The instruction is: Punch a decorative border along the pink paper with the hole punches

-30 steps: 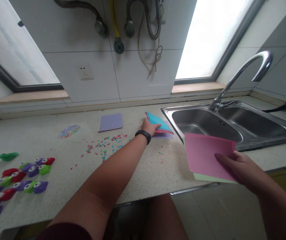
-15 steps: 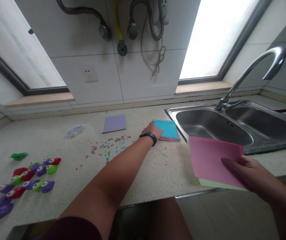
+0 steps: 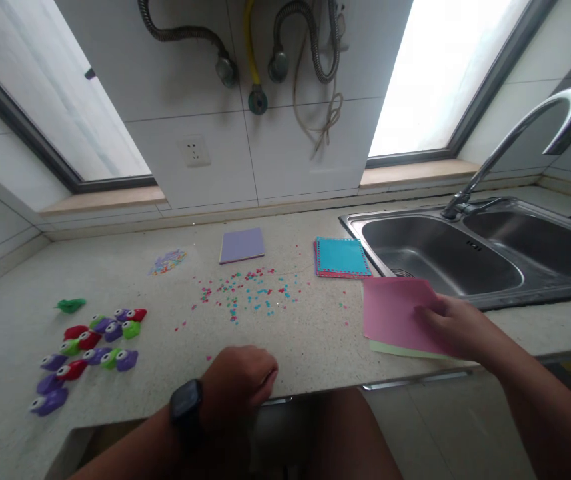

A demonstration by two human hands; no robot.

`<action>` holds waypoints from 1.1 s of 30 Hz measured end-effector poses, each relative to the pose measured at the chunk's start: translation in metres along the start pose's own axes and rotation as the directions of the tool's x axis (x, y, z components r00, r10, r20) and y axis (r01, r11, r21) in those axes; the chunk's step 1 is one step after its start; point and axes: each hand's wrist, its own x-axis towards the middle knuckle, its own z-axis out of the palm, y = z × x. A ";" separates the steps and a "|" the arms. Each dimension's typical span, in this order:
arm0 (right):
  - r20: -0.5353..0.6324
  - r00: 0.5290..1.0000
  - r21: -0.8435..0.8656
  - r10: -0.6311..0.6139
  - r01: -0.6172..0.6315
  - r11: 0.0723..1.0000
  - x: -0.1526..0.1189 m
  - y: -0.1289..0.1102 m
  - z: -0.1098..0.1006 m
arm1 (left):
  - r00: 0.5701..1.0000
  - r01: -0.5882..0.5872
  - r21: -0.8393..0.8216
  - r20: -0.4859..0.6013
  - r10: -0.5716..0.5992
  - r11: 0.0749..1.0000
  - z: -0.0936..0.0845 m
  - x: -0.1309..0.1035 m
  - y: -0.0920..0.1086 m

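My right hand (image 3: pixel 458 327) grips pink paper (image 3: pixel 395 307) by its right side, thumb on top; the edge of a pale green sheet (image 3: pixel 390 349) shows under it. The paper is above the counter's front right, beside the sink. My left hand (image 3: pixel 240 377), a dark watch on its wrist, is curled closed at the counter's front edge; its palm is hidden. Beyond the hands lies a squared stack of paper with a blue top sheet (image 3: pixel 342 255), its border punched with small holes showing red. A lilac paper stack (image 3: pixel 242 245) lies farther left.
Small coloured paper dots (image 3: pixel 250 290) are scattered over the counter (image 3: pixel 310 360). Several purple, red and green toy-like pieces with eyes (image 3: pixel 88 340) stand at left, near a green object (image 3: pixel 70 305). A multicoloured pile (image 3: pixel 168 261) lies behind. The steel sink (image 3: pixel 355 223) is at right.
My left hand has left the blue-topped stack and come back to the counter's front edge, curling closed. My right hand has moved the pink and green paper slightly left. The view has shifted.
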 end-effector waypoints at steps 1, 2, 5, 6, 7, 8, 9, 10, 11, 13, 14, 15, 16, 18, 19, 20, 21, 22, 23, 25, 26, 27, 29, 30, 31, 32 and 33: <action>0.010 1.000 -0.029 -0.022 0.023 0.999 -0.001 -0.007 0.002 | 1.000 -0.002 0.022 -0.025 0.003 1.000 0.002 -0.019 -0.002; 0.031 0.998 -0.048 -0.048 0.049 0.998 -0.002 -0.014 0.005 | 0.998 -0.006 0.042 -0.057 0.008 0.999 0.004 -0.037 -0.005; 0.050 0.994 -0.063 -0.094 0.097 0.993 -0.007 -0.035 0.014 | 0.979 -0.006 0.099 -0.202 0.026 0.995 0.003 -0.079 -0.017; 0.054 0.992 -0.066 -0.113 0.117 0.991 -0.008 -0.042 0.018 | 0.971 0.000 0.119 -0.236 0.028 0.993 0.002 -0.091 -0.021; 0.056 0.990 -0.075 -0.132 0.136 0.988 -0.009 -0.048 0.023 | 0.964 0.018 0.142 -0.266 0.021 0.990 0.001 -0.100 -0.026; 0.055 0.987 -0.089 -0.149 0.153 0.984 -0.010 -0.055 0.027 | 0.959 0.033 0.167 -0.284 0.016 0.985 0.000 -0.109 -0.031; 0.049 0.985 -0.107 -0.163 0.168 0.980 -0.011 -0.063 0.032 | 0.956 0.046 0.189 -0.295 0.012 0.981 0.000 -0.116 -0.035; 0.040 0.984 -0.125 -0.174 0.178 0.976 -0.012 -0.071 0.037 | 0.954 0.056 0.205 -0.300 0.008 0.977 0.001 -0.121 -0.039; 0.028 0.982 -0.137 -0.184 0.187 0.973 -0.013 -0.079 0.042 | 0.953 0.061 0.212 -0.303 0.006 0.975 0.002 -0.125 -0.043; 0.013 0.978 -0.147 -0.206 0.206 0.968 -0.014 -0.096 0.053 | 0.951 0.062 0.202 -0.311 0.004 0.977 0.005 -0.131 -0.048; 0.016 0.975 -0.145 -0.220 0.220 0.965 -0.015 -0.105 0.059 | 0.948 0.057 0.191 -0.318 0.007 0.980 0.007 -0.132 -0.050; 0.023 0.973 -0.148 -0.232 0.233 0.961 -0.015 -0.115 0.065 | 0.944 0.052 0.179 -0.329 0.010 0.982 0.008 -0.132 -0.052; 0.029 0.970 -0.156 -0.243 0.244 0.957 -0.015 -0.124 0.071 | 0.940 0.048 0.168 -0.342 0.013 0.985 0.009 -0.132 -0.052; 0.035 0.966 -0.189 -0.255 0.257 0.948 -0.014 -0.141 0.082 | 0.931 0.043 0.141 -0.364 0.012 0.989 0.010 -0.130 -0.053; 0.035 0.965 -0.206 -0.259 0.261 0.943 -0.013 -0.149 0.087 | 0.929 0.046 0.122 -0.370 0.002 0.991 0.009 -0.130 -0.053; 0.034 0.964 -0.218 -0.263 0.264 0.940 -0.011 -0.158 0.092 | 0.928 0.051 0.100 -0.372 -0.011 0.994 0.008 -0.130 -0.052; 0.033 0.963 -0.224 -0.266 0.266 0.937 -0.010 -0.166 0.097 | 0.927 0.060 0.076 -0.374 -0.027 0.995 0.007 -0.130 -0.052; 0.034 0.962 -0.227 -0.270 0.270 0.936 -0.008 -0.174 0.101 | 0.926 0.066 0.051 -0.375 -0.042 0.996 0.006 -0.130 -0.052; 0.035 0.962 -0.228 -0.272 0.273 0.935 -0.007 -0.182 0.106 | 0.924 0.075 0.023 -0.377 -0.061 0.997 0.004 -0.130 -0.052; 0.034 0.960 -0.226 -0.276 0.277 0.934 -0.005 -0.199 0.115 | 0.920 0.091 -0.042 -0.379 -0.100 0.995 0.002 -0.132 -0.052; 0.034 0.959 -0.220 -0.281 0.282 0.934 -0.005 -0.208 0.120 | 0.918 0.099 -0.075 -0.378 -0.120 0.992 0.002 -0.133 -0.052; 0.035 0.957 -0.210 -0.289 0.289 0.934 -0.005 -0.216 0.125 | 0.917 0.105 -0.103 -0.374 -0.136 0.989 0.002 -0.134 -0.053; 0.039 0.950 -0.182 -0.309 0.311 0.933 -0.007 -0.234 0.135 | 0.920 0.113 -0.144 -0.359 -0.158 0.983 0.002 -0.135 -0.053; 0.041 0.947 -0.165 -0.319 0.321 0.932 -0.008 -0.242 0.140 | 0.922 0.112 -0.157 -0.351 -0.162 0.981 0.002 -0.135 -0.054; 0.042 0.944 -0.149 -0.327 0.329 0.932 -0.009 -0.251 0.145 | 0.924 0.110 -0.169 -0.344 -0.164 0.979 0.002 -0.135 -0.054; 0.041 0.943 -0.135 -0.331 0.334 0.933 -0.011 -0.259 0.149 | 0.926 0.109 -0.178 -0.338 -0.165 0.978 0.002 -0.135 -0.054; 0.041 0.942 -0.120 -0.334 0.336 0.934 -0.013 -0.266 0.154 | 0.928 0.108 -0.187 -0.334 -0.167 0.976 0.003 -0.136 -0.054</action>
